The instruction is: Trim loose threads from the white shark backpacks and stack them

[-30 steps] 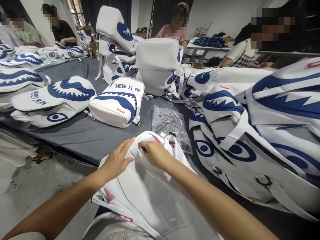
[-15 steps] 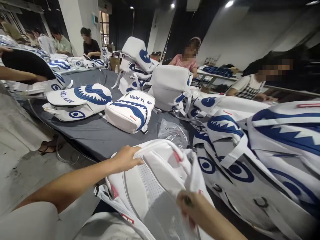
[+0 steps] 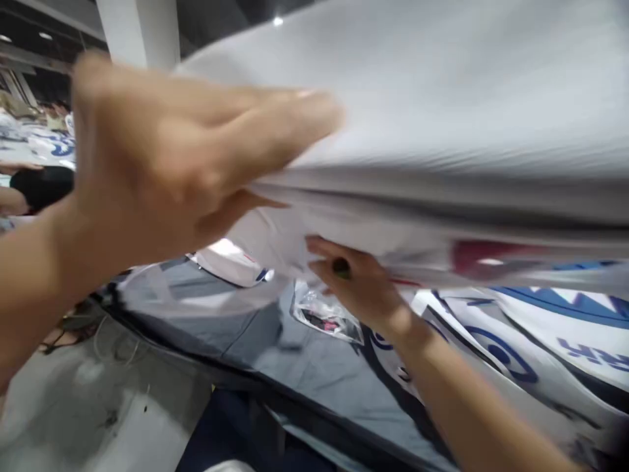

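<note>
A white backpack (image 3: 442,98) is raised close in front of me, filling the upper right of the view and blurred by motion. My left hand (image 3: 196,144) is closed on its left edge, thumb on the outer face. Below the bag, my right hand (image 3: 358,282) grips the underside near hanging white fabric, its fingertips partly hidden. Something small, round and dark shows on that hand, too blurred to name. A dark red patch (image 3: 484,257) marks the bag's lower part.
On the grey-covered table (image 3: 314,367) lies a clear plastic bag (image 3: 327,314) with dark and red contents. White and blue backpacks (image 3: 501,354) are piled at right. Another backpack (image 3: 230,259) lies behind my hands. A co-worker's arm (image 3: 12,196) is at far left.
The backpack has been lifted from low in front of me to face height. Both hands have risen with it, and my view has shifted.
</note>
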Available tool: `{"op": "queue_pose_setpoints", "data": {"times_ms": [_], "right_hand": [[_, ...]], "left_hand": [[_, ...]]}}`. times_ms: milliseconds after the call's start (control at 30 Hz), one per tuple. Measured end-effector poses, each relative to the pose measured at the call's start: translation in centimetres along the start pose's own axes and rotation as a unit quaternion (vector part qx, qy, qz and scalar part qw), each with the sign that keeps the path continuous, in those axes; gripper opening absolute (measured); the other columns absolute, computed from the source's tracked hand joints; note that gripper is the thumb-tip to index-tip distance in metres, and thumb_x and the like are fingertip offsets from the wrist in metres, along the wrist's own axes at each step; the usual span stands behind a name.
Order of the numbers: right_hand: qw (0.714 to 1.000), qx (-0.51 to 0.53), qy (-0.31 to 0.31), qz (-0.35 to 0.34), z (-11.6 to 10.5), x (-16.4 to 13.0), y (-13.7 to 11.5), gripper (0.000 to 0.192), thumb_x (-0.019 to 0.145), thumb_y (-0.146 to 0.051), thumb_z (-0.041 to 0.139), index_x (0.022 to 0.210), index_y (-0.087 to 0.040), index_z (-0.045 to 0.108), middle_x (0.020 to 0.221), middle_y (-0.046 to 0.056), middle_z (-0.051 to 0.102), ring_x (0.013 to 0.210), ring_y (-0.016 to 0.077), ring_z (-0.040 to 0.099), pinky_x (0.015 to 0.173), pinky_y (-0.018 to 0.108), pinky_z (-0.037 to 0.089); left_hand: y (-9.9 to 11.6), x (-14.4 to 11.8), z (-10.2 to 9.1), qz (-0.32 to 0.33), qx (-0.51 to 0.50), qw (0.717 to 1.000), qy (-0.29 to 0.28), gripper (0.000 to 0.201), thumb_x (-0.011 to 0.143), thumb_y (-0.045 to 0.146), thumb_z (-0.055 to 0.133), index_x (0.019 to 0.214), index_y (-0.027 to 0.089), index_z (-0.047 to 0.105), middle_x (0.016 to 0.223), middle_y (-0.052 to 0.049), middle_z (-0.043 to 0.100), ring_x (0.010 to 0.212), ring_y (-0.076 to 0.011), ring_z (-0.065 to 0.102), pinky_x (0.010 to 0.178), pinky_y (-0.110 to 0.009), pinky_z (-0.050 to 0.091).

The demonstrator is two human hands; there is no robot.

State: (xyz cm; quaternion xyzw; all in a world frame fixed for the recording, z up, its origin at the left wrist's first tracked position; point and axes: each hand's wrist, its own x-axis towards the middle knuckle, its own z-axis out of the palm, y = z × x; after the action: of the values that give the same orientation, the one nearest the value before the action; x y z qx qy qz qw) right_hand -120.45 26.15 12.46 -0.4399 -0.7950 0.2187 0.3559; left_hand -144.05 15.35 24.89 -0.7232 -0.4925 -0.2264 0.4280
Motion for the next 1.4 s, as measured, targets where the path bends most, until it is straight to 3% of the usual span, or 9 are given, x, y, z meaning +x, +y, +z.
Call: {"op": "queue_pose_setpoints", "data": {"times_ms": [133, 300, 400, 567, 633, 767, 933, 1167, 1400], "right_hand": [[0.997, -0.030, -0.061, -0.024, 5.2, 4.4, 2.8, 0.041, 0.093, -0.025, 0.056, 0.132, -0.017, 0.064, 0.119, 0.012, 0.072, 0.089, 0.0217, 0.072, 0.077, 0.032, 0.060], [0.963, 0.016, -0.268, 0.029, 8.4, -1.3, 11.7, 0.049, 0.089, -0.019, 0.060, 0.138, -0.018, 0.060, 0.116, 0.010, 0.073, 0.094, 0.0198, 0.072, 0.084, 0.032, 0.057], [0.947, 0.035, -0.258, 0.189, 7.1, -5.5, 16.9, 0.047, 0.093, -0.023, 0.050, 0.139, -0.014, 0.057, 0.108, 0.011, 0.072, 0.076, 0.0170, 0.072, 0.059, 0.025, 0.053], [0.961, -0.156, -0.058, 0.221, -0.8, -9.0, 19.5, 0.037, 0.094, -0.023, 0.046, 0.125, -0.015, 0.066, 0.084, 0.006, 0.072, 0.070, 0.0192, 0.067, 0.069, 0.030, 0.052], [0.915, -0.328, 0.074, 0.221, -4.4, -9.2, 19.2, 0.038, 0.095, -0.023, 0.046, 0.128, -0.016, 0.064, 0.100, 0.011, 0.073, 0.084, 0.0237, 0.067, 0.075, 0.034, 0.051], [0.784, -0.561, 0.123, 0.234, -9.1, -8.7, 19.2, 0.038, 0.095, -0.022, 0.047, 0.128, -0.012, 0.062, 0.128, 0.020, 0.064, 0.109, 0.0330, 0.059, 0.089, 0.043, 0.046], [0.741, -0.611, 0.195, 0.199, -13.8, -10.3, 19.4, 0.041, 0.096, -0.020, 0.045, 0.134, -0.011, 0.057, 0.140, 0.021, 0.057, 0.121, 0.0348, 0.053, 0.101, 0.049, 0.038], [0.668, -0.623, 0.286, 0.290, -24.0, -19.1, 18.6, 0.045, 0.100, -0.026, 0.044, 0.137, -0.004, 0.056, 0.142, 0.029, 0.052, 0.129, 0.0384, 0.047, 0.102, 0.052, 0.033], [0.639, -0.600, 0.304, 0.373, -36.5, -15.5, 20.5, 0.055, 0.100, -0.019, 0.041, 0.153, -0.005, 0.035, 0.156, 0.032, 0.030, 0.145, 0.0346, 0.025, 0.093, 0.051, 0.025]], "left_hand": [[-3.1, -4.9, 11.6, 0.045, -0.047, 0.979, 0.191, 0.043, 0.096, 0.022, 0.041, 0.134, 0.013, 0.059, 0.147, -0.003, 0.055, 0.138, -0.0205, 0.050, 0.109, -0.045, 0.048], [-5.0, -13.3, 32.5, -0.099, -0.091, 0.991, -0.014, 0.055, 0.087, 0.008, 0.038, 0.137, 0.013, 0.061, 0.143, -0.010, 0.057, 0.138, -0.0282, 0.050, 0.114, -0.046, 0.047], [-4.2, -17.4, 39.1, -0.148, -0.121, 0.980, -0.048, 0.057, 0.088, 0.007, 0.037, 0.141, 0.008, 0.056, 0.142, -0.018, 0.056, 0.131, -0.0355, 0.056, 0.103, -0.051, 0.054], [-1.9, -19.4, 38.4, -0.165, -0.195, 0.965, -0.051, 0.084, 0.092, 0.027, 0.054, 0.158, 0.048, 0.006, 0.164, 0.008, 0.013, 0.148, -0.0361, 0.033, 0.116, -0.062, 0.038], [0.2, -19.4, 37.0, -0.189, -0.223, 0.954, -0.068, 0.088, 0.089, 0.034, 0.059, 0.155, 0.055, 0.004, 0.163, 0.018, 0.005, 0.151, -0.0361, 0.027, 0.121, -0.064, 0.032], [7.8, -19.7, 34.8, -0.127, -0.310, 0.941, -0.057, 0.085, 0.088, 0.034, 0.061, 0.152, 0.061, 0.013, 0.160, 0.023, 0.022, 0.141, -0.0346, 0.047, 0.115, -0.062, 0.043], [15.6, -17.9, 33.7, 0.045, -0.397, 0.916, -0.035, 0.076, 0.092, 0.018, 0.057, 0.157, 0.042, 0.027, 0.147, -0.002, 0.056, 0.122, -0.0277, 0.065, 0.099, -0.047, 0.057], [17.0, -19.4, 35.2, 0.050, -0.437, 0.896, -0.058, 0.044, 0.094, 0.029, 0.055, 0.137, 0.036, 0.055, 0.126, 0.000, 0.071, 0.110, -0.0238, 0.072, 0.090, -0.038, 0.064], [20.3, -20.9, 35.3, 0.025, -0.497, 0.861, -0.108, 0.040, 0.086, 0.030, 0.059, 0.122, 0.045, 0.068, 0.112, 0.009, 0.076, 0.096, -0.0216, 0.076, 0.077, -0.031, 0.068]]}}
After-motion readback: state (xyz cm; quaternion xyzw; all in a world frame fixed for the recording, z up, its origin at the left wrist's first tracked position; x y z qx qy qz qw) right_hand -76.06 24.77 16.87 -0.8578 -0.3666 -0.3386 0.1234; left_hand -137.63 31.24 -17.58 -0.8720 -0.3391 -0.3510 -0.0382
